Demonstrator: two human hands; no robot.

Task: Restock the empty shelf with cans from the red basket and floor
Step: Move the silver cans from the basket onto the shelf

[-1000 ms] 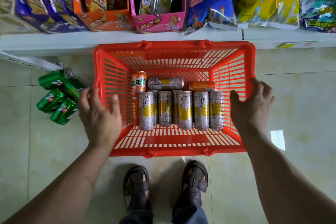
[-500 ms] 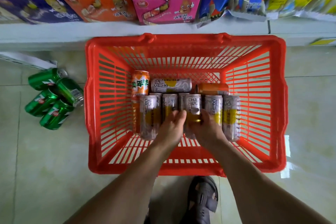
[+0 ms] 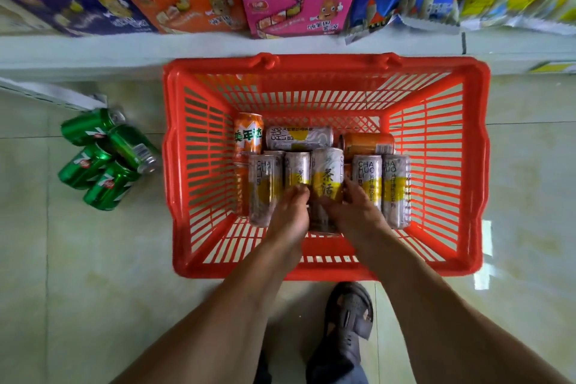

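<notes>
A red basket (image 3: 480, 165) stands on the tiled floor against the shelf base. Several silver and yellow cans (image 3: 396, 190) lie in a row inside it, and another one lies crosswise behind them. Two orange cans (image 3: 248, 140) rest at the back. One silver and yellow can (image 3: 327, 178) in the middle of the row is raised above its neighbours. My left hand (image 3: 288, 215) presses on its left side and my right hand (image 3: 358, 212) on its right side. Several green cans (image 3: 103, 159) lie in a heap on the floor left of the basket.
A white shelf edge (image 3: 93, 50) runs across the top, carrying snack boxes (image 3: 299, 9) and snack bags (image 3: 405, 0). My sandalled foot (image 3: 349, 321) stands just in front of the basket. Open tiled floor (image 3: 530, 196) lies to the right.
My hands left the basket's sides, reached inside and closed on a middle can. That can has risen out of the row. The view has moved closer.
</notes>
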